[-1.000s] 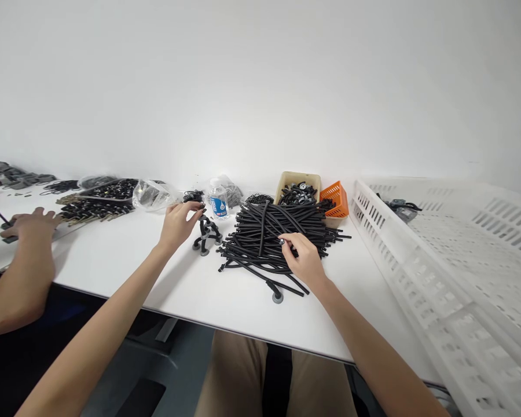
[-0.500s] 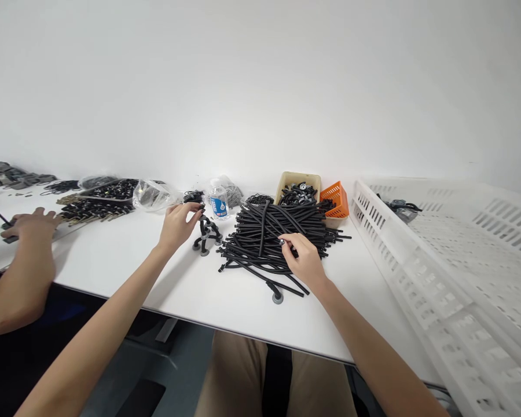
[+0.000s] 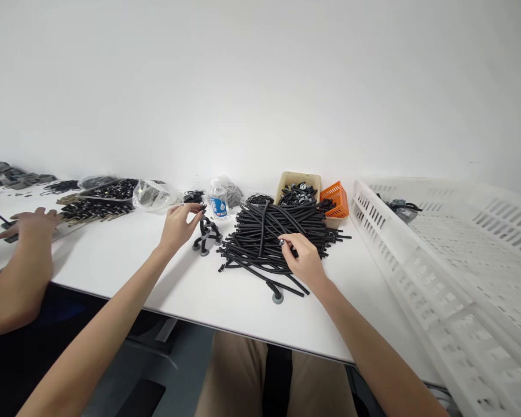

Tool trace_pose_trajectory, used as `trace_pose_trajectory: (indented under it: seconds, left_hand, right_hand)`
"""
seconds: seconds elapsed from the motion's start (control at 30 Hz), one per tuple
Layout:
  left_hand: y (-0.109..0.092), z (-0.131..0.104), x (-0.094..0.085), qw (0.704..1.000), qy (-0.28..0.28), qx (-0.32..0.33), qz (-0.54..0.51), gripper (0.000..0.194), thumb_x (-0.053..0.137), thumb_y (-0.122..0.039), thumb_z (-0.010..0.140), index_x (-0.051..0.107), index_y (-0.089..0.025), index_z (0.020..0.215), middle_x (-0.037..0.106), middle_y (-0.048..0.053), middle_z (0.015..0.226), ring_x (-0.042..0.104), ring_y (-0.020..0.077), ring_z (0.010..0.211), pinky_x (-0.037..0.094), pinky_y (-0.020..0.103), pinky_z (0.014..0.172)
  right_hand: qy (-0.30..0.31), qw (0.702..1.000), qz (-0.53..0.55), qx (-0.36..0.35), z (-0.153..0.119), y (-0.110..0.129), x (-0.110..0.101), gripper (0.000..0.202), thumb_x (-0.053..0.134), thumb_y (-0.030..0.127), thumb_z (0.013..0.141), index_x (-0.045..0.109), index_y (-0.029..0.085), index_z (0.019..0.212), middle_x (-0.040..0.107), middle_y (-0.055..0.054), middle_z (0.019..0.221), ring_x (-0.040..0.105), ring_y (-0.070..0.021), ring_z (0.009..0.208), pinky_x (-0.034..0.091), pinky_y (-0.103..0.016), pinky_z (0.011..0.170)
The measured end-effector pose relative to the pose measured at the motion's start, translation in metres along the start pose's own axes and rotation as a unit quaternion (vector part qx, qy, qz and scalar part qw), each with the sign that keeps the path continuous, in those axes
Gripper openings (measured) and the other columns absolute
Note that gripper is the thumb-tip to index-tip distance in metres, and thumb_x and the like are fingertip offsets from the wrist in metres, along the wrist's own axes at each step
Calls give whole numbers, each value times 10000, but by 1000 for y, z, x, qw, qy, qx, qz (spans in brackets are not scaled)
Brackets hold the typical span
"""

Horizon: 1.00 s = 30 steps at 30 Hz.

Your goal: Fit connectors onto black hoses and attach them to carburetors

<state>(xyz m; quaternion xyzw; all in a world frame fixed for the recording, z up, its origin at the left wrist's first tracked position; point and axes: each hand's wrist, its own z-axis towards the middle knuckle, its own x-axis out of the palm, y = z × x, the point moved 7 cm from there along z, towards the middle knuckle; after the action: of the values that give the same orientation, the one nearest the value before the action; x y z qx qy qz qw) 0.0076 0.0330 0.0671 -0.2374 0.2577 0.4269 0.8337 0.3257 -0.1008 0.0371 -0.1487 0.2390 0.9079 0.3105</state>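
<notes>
The left arm reaches forward, and the left hand [image 3: 180, 225] pinches the top of one black jointed stand [image 3: 204, 234], upright left of countless black tubes [image 3: 254, 229]. The right hand [image 3: 304, 258] bends over these tubes, fingertips close together; whether it holds something, I cannot tell. One bottle [image 3: 219, 201] and one loose elbow piece [image 3: 276, 296] are near. Open desk [image 3: 226, 301] remains along the front edge, also a strip beside the white crate [image 3: 399, 266].

The tube pile [image 3: 254, 231] lies left of the crate [image 3: 417, 269], before the tub [image 3: 285, 180]
</notes>
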Motion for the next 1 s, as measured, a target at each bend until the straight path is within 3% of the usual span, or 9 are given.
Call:
trace_pose_trajectory:
  seconds: [1.0]
  left_hand:
    - [7, -2, 4, 1000, 6, -7, 10, 276, 490, -398, 926, 604, -233, 1117, 746, 61, 961, 679, 252, 949, 395, 419, 961]
  right_hand:
    - [6, 1000, -5, 1, -1, -1, 1, 200, 466, 141, 938, 627, 208, 1037, 683, -62, 886, 632, -189, 814, 548, -338, 755]
